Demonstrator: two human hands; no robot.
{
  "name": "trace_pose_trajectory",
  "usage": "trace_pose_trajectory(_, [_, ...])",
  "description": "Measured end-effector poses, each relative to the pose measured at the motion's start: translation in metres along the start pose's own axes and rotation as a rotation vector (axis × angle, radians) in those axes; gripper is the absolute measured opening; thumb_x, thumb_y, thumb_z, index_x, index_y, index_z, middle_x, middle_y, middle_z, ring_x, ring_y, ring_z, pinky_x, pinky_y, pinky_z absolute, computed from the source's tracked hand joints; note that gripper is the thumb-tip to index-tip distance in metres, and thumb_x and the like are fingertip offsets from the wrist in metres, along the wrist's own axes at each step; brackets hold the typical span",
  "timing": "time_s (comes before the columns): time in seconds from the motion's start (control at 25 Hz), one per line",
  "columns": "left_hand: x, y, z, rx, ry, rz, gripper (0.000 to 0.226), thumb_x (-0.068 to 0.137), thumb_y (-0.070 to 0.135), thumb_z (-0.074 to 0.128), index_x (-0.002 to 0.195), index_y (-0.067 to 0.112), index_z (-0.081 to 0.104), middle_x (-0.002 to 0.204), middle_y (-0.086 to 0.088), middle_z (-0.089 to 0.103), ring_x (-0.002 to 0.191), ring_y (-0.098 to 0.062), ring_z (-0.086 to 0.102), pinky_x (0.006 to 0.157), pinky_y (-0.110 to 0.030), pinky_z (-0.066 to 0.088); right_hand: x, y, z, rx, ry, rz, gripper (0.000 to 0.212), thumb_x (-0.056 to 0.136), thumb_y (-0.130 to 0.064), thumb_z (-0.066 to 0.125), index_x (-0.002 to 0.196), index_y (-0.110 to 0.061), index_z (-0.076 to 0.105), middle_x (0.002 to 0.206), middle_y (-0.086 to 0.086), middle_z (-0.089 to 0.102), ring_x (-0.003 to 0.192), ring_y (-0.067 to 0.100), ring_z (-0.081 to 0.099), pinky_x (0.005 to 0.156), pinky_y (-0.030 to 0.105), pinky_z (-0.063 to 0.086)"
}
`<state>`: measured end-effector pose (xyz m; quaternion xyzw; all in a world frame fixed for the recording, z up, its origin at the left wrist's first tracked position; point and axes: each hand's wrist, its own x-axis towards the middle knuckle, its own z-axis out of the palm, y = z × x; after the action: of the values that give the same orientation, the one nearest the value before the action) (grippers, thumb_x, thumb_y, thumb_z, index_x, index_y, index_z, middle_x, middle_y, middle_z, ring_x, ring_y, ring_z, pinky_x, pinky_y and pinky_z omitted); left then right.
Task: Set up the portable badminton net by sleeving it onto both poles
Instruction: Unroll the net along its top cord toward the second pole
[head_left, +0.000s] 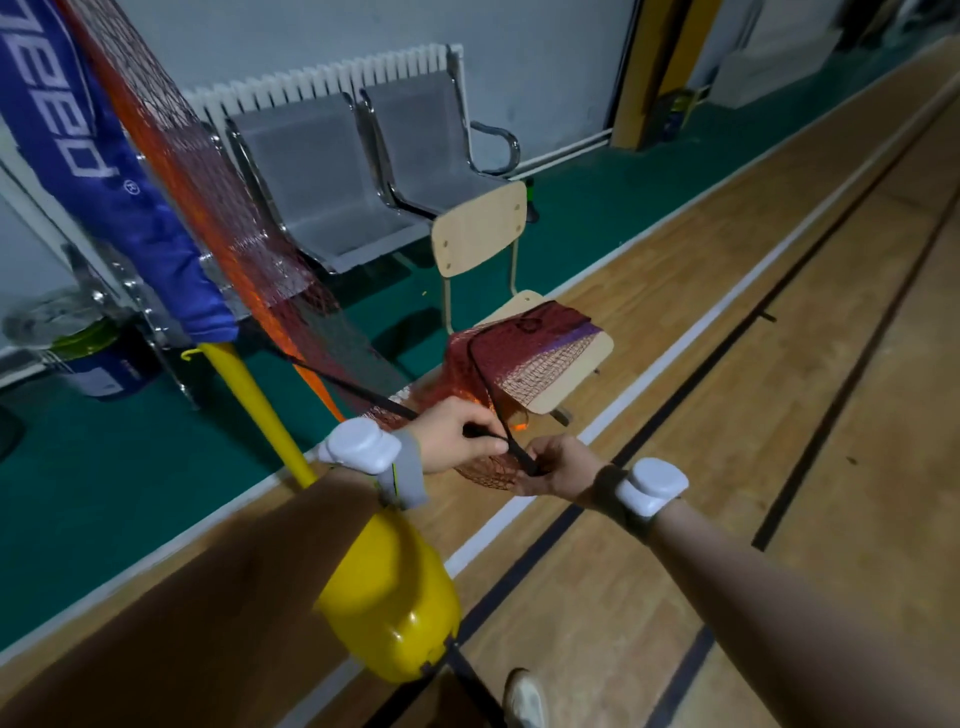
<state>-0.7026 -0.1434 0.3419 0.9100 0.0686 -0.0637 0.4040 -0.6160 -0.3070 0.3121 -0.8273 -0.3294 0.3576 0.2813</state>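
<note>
A yellow pole (249, 395) rises from a yellow base (389, 597) on the floor at my feet. A blue net sleeve (104, 176) covers the pole's upper part, and the orange-red net (218, 208) runs from it down to a bunched heap (524, 353) on a wooden chair (483, 228). A black strap (353, 387) along the net's lower edge leads to my hands. My left hand (457, 436) pinches this strap. My right hand (556, 465) grips the strap's end together with a bit of netting.
Grey metal bench seats (332, 171) and a white radiator (332, 78) stand along the wall. A paint bucket (98, 358) sits at far left on the green floor strip. Wooden court floor with black and white lines stretches to the right. My shoe (524, 696) is near the base.
</note>
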Motion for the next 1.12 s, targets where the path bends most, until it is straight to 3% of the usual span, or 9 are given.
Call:
trace_pose_trajectory(0.16, [-0.029, -0.002, -0.003, -0.064, 0.060, 0.022, 0.012, 0.085, 0.012, 0.064, 0.090, 0.003, 0.069, 0.079, 0.003, 0.060, 0.076, -0.010, 0.054, 0.080, -0.026, 0.043, -0.011, 0.007, 0.035, 0.030, 0.084, 0.054, 0.021, 0.074, -0.013, 0.074, 0.072, -0.020, 0.055, 0.086, 0.006, 0.063, 0.084, 0.022, 0.060, 0.089, 0.041, 0.051])
trace_pose_trajectory(0.32, [-0.042, -0.007, -0.016, -0.241, 0.216, -0.038, 0.013, 0.083, 0.007, 0.064, 0.073, 0.015, 0.064, 0.069, 0.006, 0.058, 0.060, 0.002, 0.053, 0.062, -0.006, 0.039, -0.038, 0.028, 0.045, 0.025, 0.129, 0.167, 0.017, 0.076, -0.015, 0.073, 0.085, -0.007, 0.062, 0.097, 0.015, 0.069, 0.094, 0.029, 0.064, 0.091, 0.042, 0.051])
trace_pose_trajectory(0.48, [-0.043, -0.004, -0.014, -0.124, 0.134, -0.075, 0.017, 0.082, 0.008, 0.065, 0.067, 0.016, 0.063, 0.066, 0.007, 0.058, 0.062, -0.002, 0.051, 0.065, -0.016, 0.039, -0.075, 0.043, 0.032, 0.075, 0.228, 0.205, 0.013, 0.080, -0.020, 0.068, 0.083, -0.010, 0.061, 0.096, 0.016, 0.068, 0.092, 0.029, 0.063, 0.090, 0.042, 0.049])
trace_pose_trajectory(0.56, [-0.040, -0.003, -0.004, 0.000, 0.075, -0.112, 0.008, 0.084, 0.011, 0.064, 0.076, 0.013, 0.066, 0.074, 0.002, 0.060, 0.072, -0.008, 0.057, 0.071, -0.022, 0.041, -0.094, 0.046, 0.020, 0.168, 0.287, 0.212, 0.011, 0.084, -0.019, 0.064, 0.086, -0.008, 0.063, 0.082, 0.007, 0.066, 0.077, 0.018, 0.061, 0.079, 0.032, 0.051])
trace_pose_trajectory(0.64, [-0.035, 0.008, 0.013, 0.110, 0.022, -0.103, 0.015, 0.086, 0.013, 0.061, 0.099, 0.011, 0.067, 0.104, -0.003, 0.063, 0.102, -0.018, 0.057, 0.088, -0.024, 0.040, -0.113, 0.046, 0.010, 0.189, 0.283, 0.174, 0.004, 0.084, -0.017, 0.065, 0.081, -0.015, 0.063, 0.075, -0.003, 0.062, 0.070, 0.008, 0.057, 0.068, 0.022, 0.048])
trace_pose_trajectory(0.76, [-0.026, 0.049, 0.054, 0.141, -0.136, 0.017, 0.036, 0.091, 0.017, 0.055, 0.126, 0.016, 0.057, 0.129, -0.002, 0.055, 0.122, -0.017, 0.050, 0.093, -0.017, 0.035, -0.131, 0.050, -0.001, 0.108, 0.286, 0.093, 0.002, 0.082, -0.016, 0.066, 0.083, -0.015, 0.066, 0.082, -0.001, 0.062, 0.077, 0.012, 0.057, 0.077, 0.030, 0.050])
trace_pose_trajectory(0.84, [-0.021, 0.078, 0.080, 0.114, -0.216, 0.062, 0.032, 0.091, 0.022, 0.055, 0.120, 0.012, 0.061, 0.122, -0.002, 0.061, 0.114, -0.015, 0.055, 0.087, -0.015, 0.037, -0.136, 0.051, -0.008, 0.060, 0.318, 0.031, 0.004, 0.081, -0.015, 0.067, 0.082, -0.018, 0.065, 0.087, -0.001, 0.058, 0.083, 0.014, 0.056, 0.082, 0.032, 0.048])
trace_pose_trajectory(1.0, [-0.011, 0.118, 0.110, 0.122, -0.210, 0.055, 0.022, 0.085, 0.023, 0.063, 0.091, 0.003, 0.070, 0.079, 0.000, 0.063, 0.077, -0.011, 0.055, 0.075, -0.027, 0.041, -0.148, 0.075, -0.022, 0.099, 0.332, 0.007, 0.018, 0.075, -0.013, 0.073, 0.086, -0.018, 0.059, 0.092, 0.002, 0.059, 0.083, 0.017, 0.060, 0.078, 0.029, 0.052])
trace_pose_trajectory(1.12, [-0.016, 0.137, 0.116, 0.081, -0.161, 0.029, 0.015, 0.085, 0.018, 0.063, 0.085, 0.005, 0.068, 0.082, -0.004, 0.061, 0.080, -0.014, 0.054, 0.072, -0.024, 0.041, -0.145, 0.096, -0.021, 0.117, 0.244, 0.012, 0.023, 0.075, -0.015, 0.074, 0.090, -0.012, 0.058, 0.089, 0.003, 0.060, 0.078, 0.016, 0.058, 0.074, 0.027, 0.050])
